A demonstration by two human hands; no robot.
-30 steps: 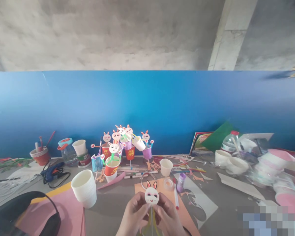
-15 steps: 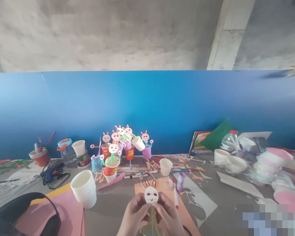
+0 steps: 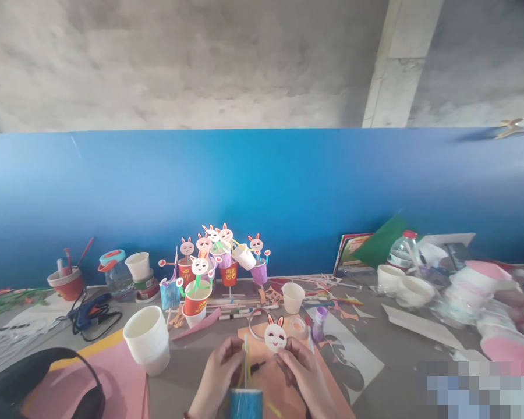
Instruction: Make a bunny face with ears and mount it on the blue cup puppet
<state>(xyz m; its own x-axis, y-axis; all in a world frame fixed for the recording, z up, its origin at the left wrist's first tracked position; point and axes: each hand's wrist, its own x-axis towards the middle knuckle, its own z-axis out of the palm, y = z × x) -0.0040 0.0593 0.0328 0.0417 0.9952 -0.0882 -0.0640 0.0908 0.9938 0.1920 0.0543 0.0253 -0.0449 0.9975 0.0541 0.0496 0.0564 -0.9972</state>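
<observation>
Between the fingertips of my right hand [image 3: 304, 366] is a white paper rabbit face [image 3: 275, 340] with red-lined ears, dark eyes and a small red mouth. My left hand [image 3: 220, 366] pinches a thin pale stick [image 3: 245, 369], which stands up from a blue-painted cup [image 3: 246, 403] at the bottom edge. A yellow strip runs beside the stick. The two hands are apart, over an orange paper sheet [image 3: 266, 387]. A small dark piece [image 3: 257, 367] shows between them.
Finished rabbit-face cups [image 3: 198, 302] stand in a group at the back. White stacked cups [image 3: 146, 343] and headphones [image 3: 48, 361] are on the left, near a blue glue gun [image 3: 94, 311]. Pens, a purple glue tube [image 3: 319, 324], paper scraps and plastic-wrapped cups [image 3: 475, 294] lie around.
My hands have separated. The rabbit face has moved slightly right with my right hand, away from the stick. My left hand has moved left with the stick, and the blue cup has come into view.
</observation>
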